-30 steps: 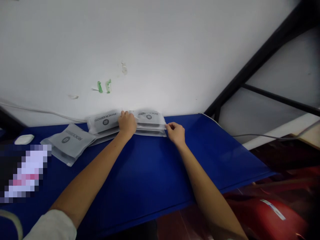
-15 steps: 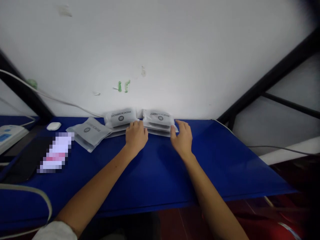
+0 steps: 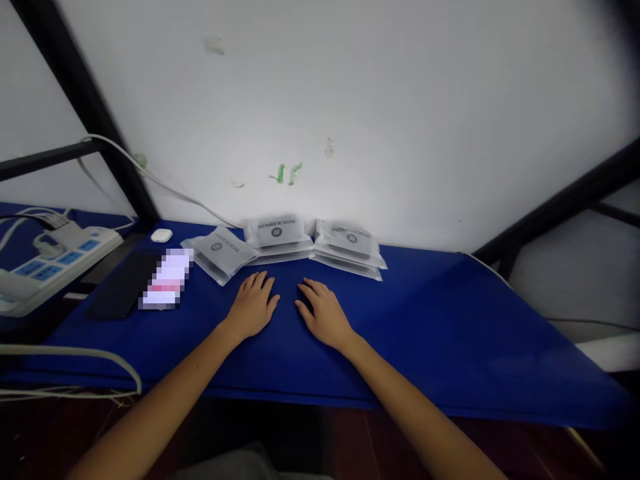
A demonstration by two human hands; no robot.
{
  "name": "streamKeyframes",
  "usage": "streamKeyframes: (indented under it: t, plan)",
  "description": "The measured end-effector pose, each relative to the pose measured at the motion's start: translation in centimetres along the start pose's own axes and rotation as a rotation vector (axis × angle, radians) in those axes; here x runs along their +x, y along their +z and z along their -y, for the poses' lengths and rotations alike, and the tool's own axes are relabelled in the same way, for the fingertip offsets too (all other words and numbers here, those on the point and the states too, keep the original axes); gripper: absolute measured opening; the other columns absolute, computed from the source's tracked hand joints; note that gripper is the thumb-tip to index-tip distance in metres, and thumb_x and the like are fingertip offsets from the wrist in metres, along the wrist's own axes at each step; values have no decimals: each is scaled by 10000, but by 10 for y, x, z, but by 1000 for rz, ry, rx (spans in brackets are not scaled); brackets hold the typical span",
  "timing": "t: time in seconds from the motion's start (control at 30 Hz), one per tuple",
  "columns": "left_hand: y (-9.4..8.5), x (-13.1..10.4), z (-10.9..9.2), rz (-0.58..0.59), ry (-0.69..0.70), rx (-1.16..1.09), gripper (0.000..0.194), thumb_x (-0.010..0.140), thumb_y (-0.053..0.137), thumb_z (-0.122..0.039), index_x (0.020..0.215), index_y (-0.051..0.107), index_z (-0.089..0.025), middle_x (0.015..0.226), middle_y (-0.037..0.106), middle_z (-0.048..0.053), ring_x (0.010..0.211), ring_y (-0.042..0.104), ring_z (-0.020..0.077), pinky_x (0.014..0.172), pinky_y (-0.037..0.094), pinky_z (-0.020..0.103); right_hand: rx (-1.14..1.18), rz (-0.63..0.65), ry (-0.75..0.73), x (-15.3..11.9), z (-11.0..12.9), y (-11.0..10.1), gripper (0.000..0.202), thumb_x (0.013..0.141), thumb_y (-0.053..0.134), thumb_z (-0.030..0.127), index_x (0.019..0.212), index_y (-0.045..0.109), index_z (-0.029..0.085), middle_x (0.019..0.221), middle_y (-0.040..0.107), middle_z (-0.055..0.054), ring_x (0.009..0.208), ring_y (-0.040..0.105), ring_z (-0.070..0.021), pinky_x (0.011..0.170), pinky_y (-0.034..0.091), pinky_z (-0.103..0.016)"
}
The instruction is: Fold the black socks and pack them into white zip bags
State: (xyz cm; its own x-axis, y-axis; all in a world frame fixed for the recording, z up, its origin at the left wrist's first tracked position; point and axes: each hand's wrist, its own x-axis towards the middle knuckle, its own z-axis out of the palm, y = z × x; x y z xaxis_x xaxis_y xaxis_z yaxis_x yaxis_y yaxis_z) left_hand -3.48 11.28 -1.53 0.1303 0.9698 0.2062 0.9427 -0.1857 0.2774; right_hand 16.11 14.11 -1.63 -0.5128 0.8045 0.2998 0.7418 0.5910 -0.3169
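Observation:
Frosted zip bags marked ROCKBROS lie along the wall on the blue tabletop [image 3: 400, 320]. A single bag [image 3: 220, 255] rests at an angle on the left. Beside it are a middle stack of bags [image 3: 278, 233] and a right stack of bags [image 3: 349, 243]. My left hand [image 3: 251, 307] is palm down, fingers spread, just in front of the left bag and middle stack. Across a small gap, my right hand [image 3: 323, 313] lies palm down with its fingers apart, in front of the right stack. Neither hand holds anything or touches a bag.
On the left are a dark phone-like slab [image 3: 125, 287], a lit screen [image 3: 167, 280] blurred by pixels, and a small white case [image 3: 161, 235]. A white power strip [image 3: 65, 263] with plugs sits farther left. White cables [image 3: 170, 190] run along the wall; black metal bars [image 3: 80, 87] flank the table.
Both hands have drawn back from the bag stacks toward me and lie closer together. The right hand has moved left. The camera view has turned left, showing more of the power strip.

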Motion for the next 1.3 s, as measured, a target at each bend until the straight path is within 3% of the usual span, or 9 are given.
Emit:
streamKeyframes:
  t: [0.2,0.37,0.5,0.63,0.77,0.93,1.1,1.3]
  plan:
    - [5,-2,2,-38,-5,-53,418,939,387,-330,1289,515,-138,1409,472,157,1323,398,290,1093,330,467,24,-28,-16,-1,-6,5,374,917,465,314,1248,588,190,1334,555,-147,1235,505,-297,1008,431,-507]
    - [2,-6,1,29,-37,-75,452,948,366,-312,1327,483,-96,1460,413,176,1373,340,299,1129,278,471,27,-29,-1,-2,-8,7,382,914,469,307,1248,589,169,1349,545,-152,1241,500,-297,1017,425,-501]
    - [1,-18,-1,59,-47,-67,464,958,349,-312,1358,452,-100,1485,379,174,1399,298,301,1139,255,479,29,-20,-6,0,-8,7,374,909,471,304,1236,596,173,1339,553,-153,1236,504,-295,1007,432,-501]
    - [-5,-35,3,-4,-11,-86,421,947,392,-322,1301,513,-129,1426,460,156,1345,383,285,1107,313,452,35,-22,-9,4,-4,4,353,906,469,282,1202,603,145,1305,570,-161,1202,523,-293,970,459,-483]
    - [-19,-45,14,-96,-39,-62,319,937,403,-266,1153,610,-154,1231,610,125,1156,541,256,1005,406,432,66,-67,-60,12,10,5,287,905,468,241,1134,620,158,1214,612,-133,1112,569,-255,948,475,-423]
    - [-32,-45,35,-253,-205,-11,245,911,428,-209,1042,625,-148,1052,652,99,997,581,251,854,476,382,92,-46,-112,28,36,16,254,879,497,169,1102,618,164,1120,637,-106,1011,591,-228,885,494,-379]
    - [-29,-48,49,-396,-294,1,185,901,428,-216,888,606,-168,884,625,74,869,586,227,770,486,348,22,26,-159,50,62,32,271,876,505,143,1128,606,151,1117,633,-104,975,585,-221,853,477,-356]
    - [-21,-52,57,-403,-378,-44,194,864,441,-186,961,605,-149,923,638,91,917,574,259,814,487,392,-100,22,-254,81,85,49,279,888,503,153,1155,582,169,1135,621,-102,996,561,-230,822,442,-348]
